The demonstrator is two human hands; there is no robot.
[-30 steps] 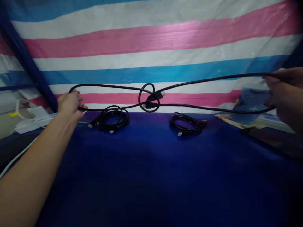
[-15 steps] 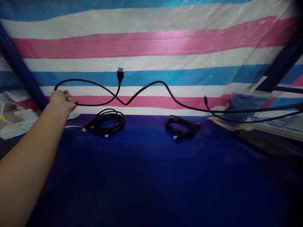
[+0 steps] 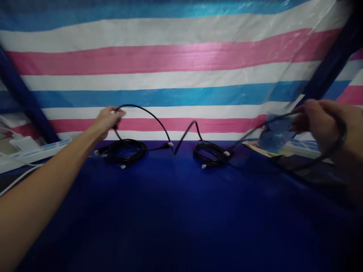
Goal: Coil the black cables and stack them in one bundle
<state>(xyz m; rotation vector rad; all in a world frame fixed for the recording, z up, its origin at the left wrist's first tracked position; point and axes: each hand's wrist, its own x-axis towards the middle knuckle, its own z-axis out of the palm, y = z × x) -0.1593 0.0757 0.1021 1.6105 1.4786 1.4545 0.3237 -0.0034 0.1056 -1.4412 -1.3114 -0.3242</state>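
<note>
I see a striped sheet [image 3: 181,60] filling the back, pink, white and blue, with a dark blue table [image 3: 181,211] spread below it. On the right edge of the table lies a blue packet [image 3: 276,135] on some papers, blurred. On the left sit white power strips [image 3: 31,151].

My left hand [image 3: 109,119] is raised above the far left of the table, its fingers closed on a black cable [image 3: 150,117]. From there the cable arcs up and over, drops to the table between two coils, kinks upward again and runs right to my right hand [image 3: 314,121]. That hand is closed on the cable too (it is blurred, but a loop of cable hangs round it and below the wrist).

A larger coil of black cable [image 3: 126,150] lies on the table just below my left hand. A smaller coil [image 3: 211,153] lies right of the middle, near the cable's low point. A small white plug [image 3: 170,144] shows where the cable meets the table.
</note>
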